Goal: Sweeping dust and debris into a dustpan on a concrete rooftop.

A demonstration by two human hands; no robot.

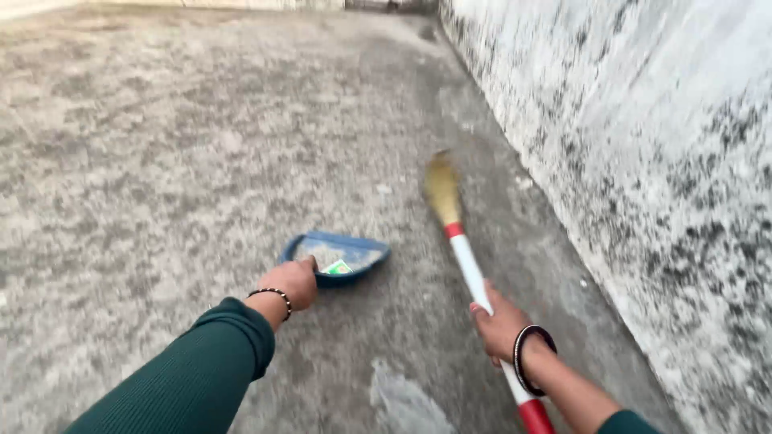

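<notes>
Broom and dustpan on a concrete floor.
The right hand (pixel 500 323) is gripping the broom (pixel 466 265) mid-handle with closed fingers, bristles pointing away beyond them; the left hand (pixel 293 281) is clasping the blue dustpan (pixel 342 253).

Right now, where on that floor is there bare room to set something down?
The widest bare stretch of concrete floor lies left of and beyond the blue dustpan held by the left hand. A smaller patch lies between dustpan and broom. It is tight on the right, where the right hand works the broom close to the stained wall.
</notes>
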